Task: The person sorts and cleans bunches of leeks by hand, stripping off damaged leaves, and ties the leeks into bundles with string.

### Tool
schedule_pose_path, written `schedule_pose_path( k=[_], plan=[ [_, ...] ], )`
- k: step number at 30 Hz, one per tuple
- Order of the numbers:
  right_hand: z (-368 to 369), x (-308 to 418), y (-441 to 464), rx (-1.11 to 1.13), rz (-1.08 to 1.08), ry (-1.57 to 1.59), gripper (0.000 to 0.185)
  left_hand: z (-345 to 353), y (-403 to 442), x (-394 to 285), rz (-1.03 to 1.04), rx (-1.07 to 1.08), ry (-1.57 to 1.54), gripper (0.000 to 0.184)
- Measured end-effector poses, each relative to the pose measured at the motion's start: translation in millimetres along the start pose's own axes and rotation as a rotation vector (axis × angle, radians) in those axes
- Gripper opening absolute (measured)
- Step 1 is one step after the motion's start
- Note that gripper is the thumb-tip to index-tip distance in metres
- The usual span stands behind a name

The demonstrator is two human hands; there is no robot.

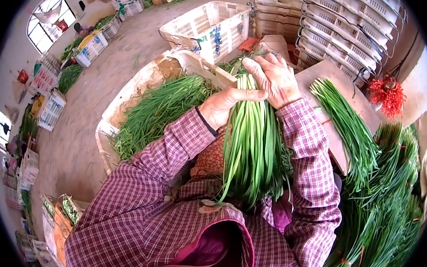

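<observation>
A loose bunch of garlic chives [254, 141] hangs in front of my chest, pale stem ends up and green leaves down. My left hand [227, 104] is closed round its upper part, with the thumb laid across the front. My right hand [273, 80] grips the top of the same bunch, bent over the stem ends, some of its fingers hidden. Beside my left forearm, a white plastic crate [110, 127] holds loose chives [163, 108]. Right of my right hand, another bunch of chives [346, 124] rests partly on a flat board [341, 75].
Many bunches with red ties form a chive pile [379, 217] at the right. Red ties [387, 95] hang in a cluster above it. Stacked crates [349, 34] stand at the back right, near another white crate [204, 37]. More crates line the far wall across the floor [93, 101].
</observation>
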State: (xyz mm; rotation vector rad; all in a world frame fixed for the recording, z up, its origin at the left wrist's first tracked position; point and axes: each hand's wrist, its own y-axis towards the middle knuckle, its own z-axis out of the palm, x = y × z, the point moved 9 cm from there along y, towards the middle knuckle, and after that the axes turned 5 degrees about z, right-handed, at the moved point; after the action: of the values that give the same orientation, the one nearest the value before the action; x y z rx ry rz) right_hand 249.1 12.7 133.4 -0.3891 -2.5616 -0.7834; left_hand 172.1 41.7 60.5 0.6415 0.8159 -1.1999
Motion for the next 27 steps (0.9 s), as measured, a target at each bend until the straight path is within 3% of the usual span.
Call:
schedule_pose_path(
  k=[1, 2, 4, 5, 6, 8, 10, 12, 14, 17, 19, 23, 27],
  plan=[
    [9, -7, 4, 0.072, -0.027, 0.030, 0.062, -1, 2, 1, -0.020, -0.036, 0.008, 0.028],
    [10, -19, 8, 0.088, 0.001, 0.261, 0.064, 3, 1, 0, -0.022, -0.036, 0.008, 0.028],
    [-20, -21, -3, -0.100, 0.103, 0.699, 0.057, 17, -3, -9, -0.044, -0.019, 0.060, 0.030],
    [-44, -20, -22, -0.237, 0.191, 0.677, 0.046, 16, 1, -18, 0.031, 0.031, 0.051, 0.033],
    [-59, -17, -35, -0.394, 0.068, 0.650, 0.032, 6, 4, -25, 0.071, -0.023, 0.014, 0.034],
    [-66, 0, -71, -0.328, 0.181, 0.747, 0.020, -10, 10, -51, 0.211, -0.028, 0.040, 0.031],
    [-51, 22, -97, -0.216, 0.154, 0.717, 0.014, -18, 13, -72, 0.308, -0.050, 0.043, 0.027],
    [-24, 36, -113, -0.207, 0.063, 0.656, 0.019, -24, 12, -87, 0.409, -0.090, 0.056, 0.023],
    [1, 30, -122, -0.269, 0.168, 0.662, 0.026, -26, 11, -94, 0.426, -0.124, 0.041, 0.022],
    [14, 28, -121, -0.249, 0.180, 0.502, 0.006, -29, 8, -102, 0.483, -0.149, 0.029, 0.020],
    [23, 30, -119, -0.208, 0.149, 0.306, 0.010, -32, 7, -104, 0.486, -0.137, 0.039, 0.019],
    [31, 22, -117, -0.217, 0.273, 0.386, 0.018, -27, 5, -102, 0.549, -0.143, 0.000, 0.018],
    [27, 20, -113, -0.278, 0.262, 0.353, 0.017, -27, 6, -98, 0.533, -0.152, 0.018, 0.018]
  ],
)
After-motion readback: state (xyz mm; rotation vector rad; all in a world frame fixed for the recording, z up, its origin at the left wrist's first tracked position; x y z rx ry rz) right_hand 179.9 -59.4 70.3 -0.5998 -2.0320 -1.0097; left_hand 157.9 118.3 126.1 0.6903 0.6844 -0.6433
